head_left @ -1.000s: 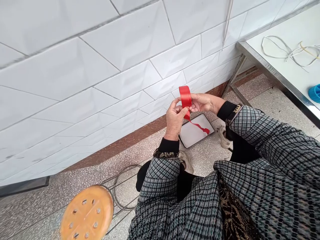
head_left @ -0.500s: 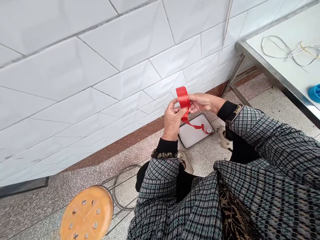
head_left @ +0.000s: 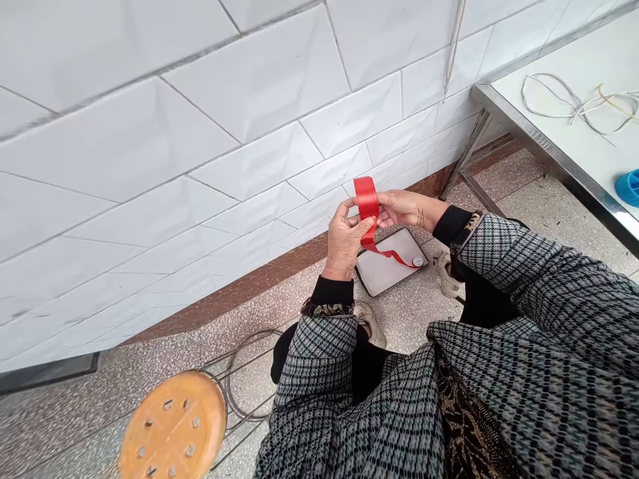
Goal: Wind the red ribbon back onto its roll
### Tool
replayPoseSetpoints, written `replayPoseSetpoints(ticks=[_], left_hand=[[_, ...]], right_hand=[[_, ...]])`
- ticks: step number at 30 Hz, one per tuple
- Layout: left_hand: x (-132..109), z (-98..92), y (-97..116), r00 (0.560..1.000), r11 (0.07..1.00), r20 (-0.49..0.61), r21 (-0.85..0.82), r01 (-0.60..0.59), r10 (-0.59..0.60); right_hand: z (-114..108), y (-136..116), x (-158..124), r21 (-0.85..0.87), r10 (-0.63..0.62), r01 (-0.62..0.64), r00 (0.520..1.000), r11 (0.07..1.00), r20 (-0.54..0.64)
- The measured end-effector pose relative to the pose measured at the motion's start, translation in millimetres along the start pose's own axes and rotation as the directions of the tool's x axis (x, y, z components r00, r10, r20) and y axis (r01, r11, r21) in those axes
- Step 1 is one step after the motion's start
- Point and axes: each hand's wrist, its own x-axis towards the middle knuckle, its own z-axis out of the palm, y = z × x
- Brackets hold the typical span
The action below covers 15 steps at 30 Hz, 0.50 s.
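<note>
A loop of red ribbon (head_left: 366,195) is held up between my two hands. My left hand (head_left: 344,236) pinches it from the left, thumb over the ribbon. My right hand (head_left: 402,207) grips its right side, with the fingers partly behind it. From the loop a red tail hangs and runs down to a small round white-faced spool (head_left: 417,261). That spool lies at the right end of a white, dark-edged tray or box lid (head_left: 384,269) on the floor.
An orange round stool (head_left: 174,426) with wire legs stands at the lower left. White tiled wall (head_left: 259,93) rises ahead. At the right, a metal-edged table (head_left: 549,143) bears loose white cords (head_left: 579,110) and a blue plastic ring (head_left: 628,187). My shoes flank the tray.
The ribbon's tail now lies straighter near the spool, where it was kinked before. The loop and both hands have shifted very slightly, with their hold unchanged.
</note>
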Motion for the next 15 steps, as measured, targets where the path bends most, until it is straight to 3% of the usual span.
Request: replayPoseSetpoints(ticks=[4,7,11,15], left_hand=[[-1.0,0.0,2.0,1.0,1.0,0.003,-0.018,-0.003,0.003],[-2.0,-1.5,4.1,1.0,0.999,0.019,-0.034,0.003,-0.003],[-3.1,-4.8,8.0,0.998,0.998,0.058,-0.044,0.04,-0.037],[-4.5,-3.5,10.1,0.995,0.995,0.072,-0.058,0.077,-0.073]], right_hand=[[0.1,-3.3,-4.8,-0.09,-0.024,0.026,0.999,0.996,0.032],[-2.9,-7.2,-5.9,-0.231,-0.129,0.135,0.991,0.963,0.044],[-11.5,-10.3,-1.5,-0.432,-0.375,0.351,0.927,0.831,0.031],[-18.0,-7.9,5.5,-0.552,-0.518,0.453,0.854,0.7,0.045]])
